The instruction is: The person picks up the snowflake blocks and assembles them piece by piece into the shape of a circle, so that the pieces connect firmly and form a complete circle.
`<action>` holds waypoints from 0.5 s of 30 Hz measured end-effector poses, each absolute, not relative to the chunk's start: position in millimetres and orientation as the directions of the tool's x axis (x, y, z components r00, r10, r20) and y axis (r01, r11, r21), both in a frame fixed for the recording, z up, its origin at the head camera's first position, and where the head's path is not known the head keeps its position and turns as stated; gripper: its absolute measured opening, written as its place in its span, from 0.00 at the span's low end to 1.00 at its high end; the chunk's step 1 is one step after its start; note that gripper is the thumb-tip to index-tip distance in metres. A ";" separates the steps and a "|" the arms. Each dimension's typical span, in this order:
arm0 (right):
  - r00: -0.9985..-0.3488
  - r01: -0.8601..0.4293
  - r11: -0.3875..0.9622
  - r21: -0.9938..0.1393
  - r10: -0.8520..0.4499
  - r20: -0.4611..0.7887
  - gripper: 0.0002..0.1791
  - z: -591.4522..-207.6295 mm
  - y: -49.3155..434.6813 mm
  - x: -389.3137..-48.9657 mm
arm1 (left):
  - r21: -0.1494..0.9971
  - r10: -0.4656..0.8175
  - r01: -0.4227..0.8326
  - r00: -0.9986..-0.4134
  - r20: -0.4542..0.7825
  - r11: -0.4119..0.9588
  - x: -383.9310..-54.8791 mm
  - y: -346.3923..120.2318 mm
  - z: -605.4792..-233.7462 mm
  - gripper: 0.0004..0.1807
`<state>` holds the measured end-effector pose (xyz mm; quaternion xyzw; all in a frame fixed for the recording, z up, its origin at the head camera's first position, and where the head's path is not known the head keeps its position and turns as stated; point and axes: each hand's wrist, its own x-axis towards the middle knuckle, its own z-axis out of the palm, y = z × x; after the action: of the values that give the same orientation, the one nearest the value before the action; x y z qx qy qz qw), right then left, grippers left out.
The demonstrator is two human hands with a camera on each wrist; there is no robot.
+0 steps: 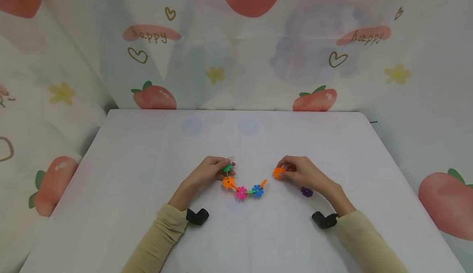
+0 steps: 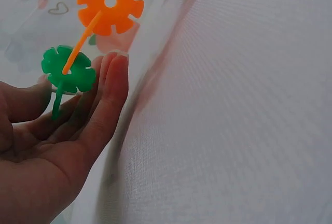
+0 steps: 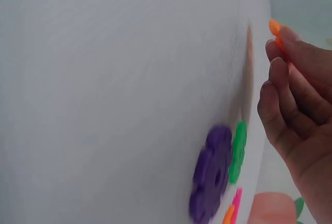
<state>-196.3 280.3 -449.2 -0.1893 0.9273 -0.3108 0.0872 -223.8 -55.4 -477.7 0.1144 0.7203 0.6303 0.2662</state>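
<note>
Left hand (image 1: 208,169) pinches the chain (image 1: 241,193) at its left end, likely steadying it. Chain, between both hands, has four face-on discs: one green (image 1: 227,167), one orange (image 1: 228,182), one pink (image 1: 241,193), one blue (image 1: 258,191); edge-on links uncounted. Right of chain, right hand (image 1: 301,169) pinches one orange disc (image 1: 278,173) by its rim, probably keeping slots free. Farther right of chain: one purple disc (image 1: 307,192), one loose green piece (image 3: 238,151).

My chain (image 1: 241,196) runs green, orange, pink, blue; my single disc (image 1: 278,173) orange, spare disc (image 1: 307,192) purple. Sleeves (image 1: 155,236) khaki, table (image 1: 148,154) white, backdrop (image 1: 240,55) red-fruit print.
</note>
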 end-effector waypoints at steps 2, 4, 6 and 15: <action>-0.915 -0.291 0.717 -0.634 -0.402 -0.034 0.08 -450.5 273.5 -201.2 | 0.967 0.502 -0.175 -0.829 -0.245 0.184 -224.4 -55.4 -478.1 0.22; -0.916 -0.284 0.692 -0.663 -0.401 -0.028 0.09 -451.2 266.2 -206.2 | 0.967 0.504 -0.180 -0.827 -0.249 0.183 -224.9 -55.3 -478.6 0.22; -0.912 -0.283 0.660 -0.696 -0.410 -0.018 0.09 -451.2 258.4 -211.1 | 0.967 0.508 -0.179 -0.825 -0.248 0.182 -225.5 -55.2 -479.0 0.22; -0.902 -0.283 0.621 -0.731 -0.431 -0.017 0.13 -448.1 228.6 -228.2 | 0.956 0.496 -0.175 -0.824 -0.274 0.237 -225.7 -52.6 -478.5 0.21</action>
<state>-228.2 228.6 -448.1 -0.1995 0.8952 -0.3868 0.0954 -225.7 -52.6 -478.5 0.1088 0.7363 0.6082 0.2758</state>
